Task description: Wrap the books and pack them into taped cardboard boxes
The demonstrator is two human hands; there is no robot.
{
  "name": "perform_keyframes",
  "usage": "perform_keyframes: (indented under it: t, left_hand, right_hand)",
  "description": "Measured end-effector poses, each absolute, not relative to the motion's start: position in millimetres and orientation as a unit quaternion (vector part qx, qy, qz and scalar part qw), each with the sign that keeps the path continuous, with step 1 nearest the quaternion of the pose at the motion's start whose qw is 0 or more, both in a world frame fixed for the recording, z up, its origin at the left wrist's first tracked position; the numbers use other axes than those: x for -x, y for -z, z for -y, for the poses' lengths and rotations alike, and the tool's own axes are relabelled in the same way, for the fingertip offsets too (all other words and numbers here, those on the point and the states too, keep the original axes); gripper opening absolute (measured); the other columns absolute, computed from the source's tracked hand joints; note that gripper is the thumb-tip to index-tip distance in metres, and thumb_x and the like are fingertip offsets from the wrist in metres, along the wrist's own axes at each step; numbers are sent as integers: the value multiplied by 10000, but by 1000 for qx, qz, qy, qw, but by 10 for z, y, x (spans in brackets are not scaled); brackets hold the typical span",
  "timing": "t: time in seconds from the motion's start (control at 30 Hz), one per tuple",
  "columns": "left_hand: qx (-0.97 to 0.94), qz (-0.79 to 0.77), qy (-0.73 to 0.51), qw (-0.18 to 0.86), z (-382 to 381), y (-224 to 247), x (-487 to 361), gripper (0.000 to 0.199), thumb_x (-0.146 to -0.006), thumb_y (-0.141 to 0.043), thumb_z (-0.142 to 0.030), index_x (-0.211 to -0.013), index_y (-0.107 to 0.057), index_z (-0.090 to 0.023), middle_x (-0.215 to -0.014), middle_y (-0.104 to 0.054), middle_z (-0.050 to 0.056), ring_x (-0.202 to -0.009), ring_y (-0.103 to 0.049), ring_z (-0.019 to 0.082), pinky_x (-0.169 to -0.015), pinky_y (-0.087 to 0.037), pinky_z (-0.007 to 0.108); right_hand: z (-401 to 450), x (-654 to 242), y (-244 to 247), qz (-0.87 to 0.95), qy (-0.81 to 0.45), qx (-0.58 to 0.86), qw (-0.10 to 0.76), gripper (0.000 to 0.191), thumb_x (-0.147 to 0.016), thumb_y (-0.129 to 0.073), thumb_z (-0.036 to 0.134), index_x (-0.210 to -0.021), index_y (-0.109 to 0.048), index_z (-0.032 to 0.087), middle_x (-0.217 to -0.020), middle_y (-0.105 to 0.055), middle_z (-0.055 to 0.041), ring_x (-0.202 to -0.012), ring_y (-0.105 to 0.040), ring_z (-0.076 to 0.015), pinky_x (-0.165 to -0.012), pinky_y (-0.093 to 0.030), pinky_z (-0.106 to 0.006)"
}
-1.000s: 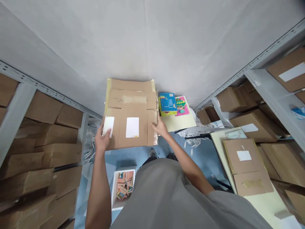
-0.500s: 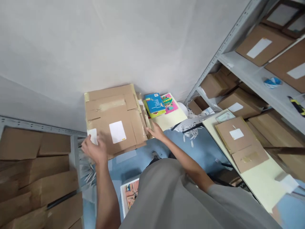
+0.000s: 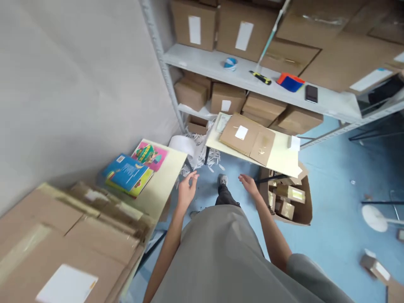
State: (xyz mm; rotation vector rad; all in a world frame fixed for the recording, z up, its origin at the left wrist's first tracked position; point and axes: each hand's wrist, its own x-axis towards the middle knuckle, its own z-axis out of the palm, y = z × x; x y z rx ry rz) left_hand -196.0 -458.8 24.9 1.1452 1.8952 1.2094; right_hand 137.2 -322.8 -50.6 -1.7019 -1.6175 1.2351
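My left hand point(image 3: 187, 190) hangs in the air over the blue floor, its fingers loosely bent and apart with nothing in them. My right hand point(image 3: 249, 185) is also free, fingers stretched out, just in front of a cream table point(image 3: 285, 162). On that table lies a flattened cardboard box point(image 3: 261, 145) with a white label point(image 3: 241, 132). To my left, another cream table point(image 3: 168, 172) bears a blue book point(image 3: 126, 171) on a yellow one and a pink book point(image 3: 154, 158). At its near end is a stack of flattened cardboard point(image 3: 104, 252).
Metal shelves point(image 3: 202, 61) with cardboard boxes stand behind the far table; a box cutter point(image 3: 260, 78), tape roll point(image 3: 230, 64) and phone point(image 3: 311, 93) lie there. An open carton point(image 3: 307, 210) of small boxes sits on the floor at right. Paper strips point(image 3: 203, 153) litter the corner.
Both hands have let go of the flattened cardboard stack and moved away from it. My view and body have turned right, toward the shelves and the other table.
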Motion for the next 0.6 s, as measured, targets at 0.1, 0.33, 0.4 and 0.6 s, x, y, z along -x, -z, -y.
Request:
perform_keyframes:
  t: [0.1,0.33,0.4,0.6]
  left_hand:
    - [-478,-689,-422,343,3906,-137,1735,385,-1047,-549,-497,-1275,-730,-245,-1189,-832,102,-1181,-770,284,-1111,-564,471]
    - [-445,-705,-382,400,1906,390,1410,361,-959,-659,-374,-1254,-714,-173,-1268,-792,170,-1241,-743,297,-1142,-553,458]
    - [-426,-739,-344,393,1336,532,1311,375,-931,-692,-357,-1250,-705,-159,-1296,-771,183,-1283,-720,298,-1163,-529,452]
    - [-422,-779,-261,382,183,801,1114,538,-852,-768,-387,-1312,-647,-133,-1386,-711,228,-1379,-636,366,-1169,-481,482]
  right_hand:
    - [2850,-2087,561,532,-426,671,291,803,-709,-640,891,-1035,-775,170,-1071,-825,-222,-1039,-782,-376,-959,-619,-528]
    - [1624,-3129,829,430,-398,741,328,602,-809,-713,689,-1078,-755,153,-1139,-814,-211,-1138,-758,-348,-1012,-600,-523]
    - [1285,-3264,896,406,-403,756,318,537,-873,-710,586,-1153,-746,129,-1219,-794,-224,-1179,-748,-329,-1020,-603,-487]
    - [542,-3351,943,380,-424,770,289,452,-1010,-729,464,-1294,-706,114,-1300,-732,-200,-1163,-725,-295,-1016,-614,-484]
